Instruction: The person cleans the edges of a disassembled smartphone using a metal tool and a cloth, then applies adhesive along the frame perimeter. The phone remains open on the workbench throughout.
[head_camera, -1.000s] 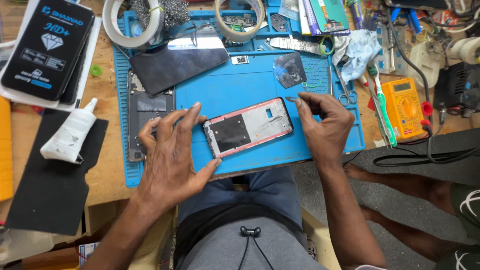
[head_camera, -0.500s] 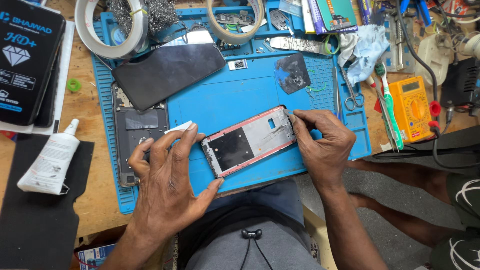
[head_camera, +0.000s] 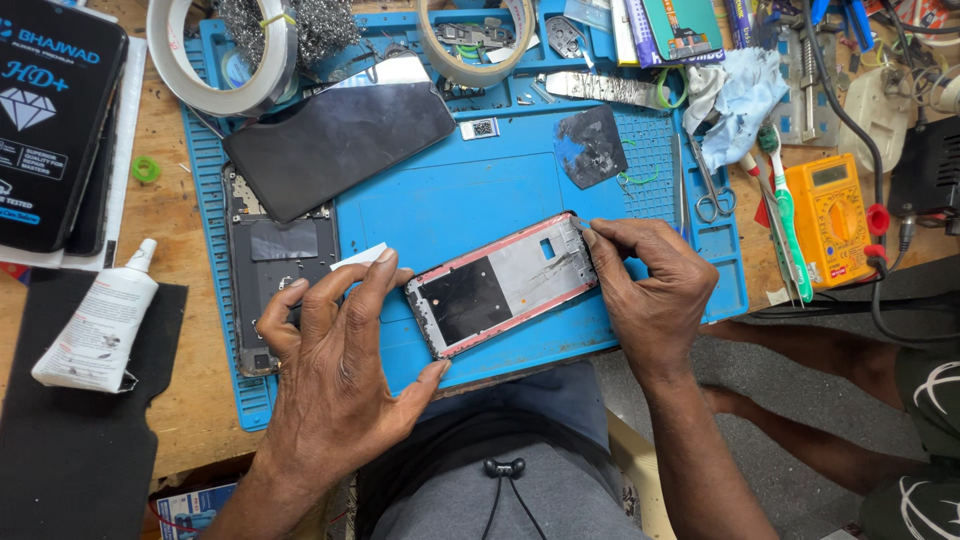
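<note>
Both hands are on the pink-edged phone frame (head_camera: 503, 283): left hand (head_camera: 340, 370) spread wide, pinning its near end to the blue mat (head_camera: 480, 190), right hand (head_camera: 650, 290) pinching something small at the far corner, so nothing slides.

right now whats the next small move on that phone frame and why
Probably draw the right hand a little further along the top edge of the phone frame, since its fingertips pinch a small tool at the top right corner. The left hand braces the frame's left end on the blue mat, so it looks steady.
</note>
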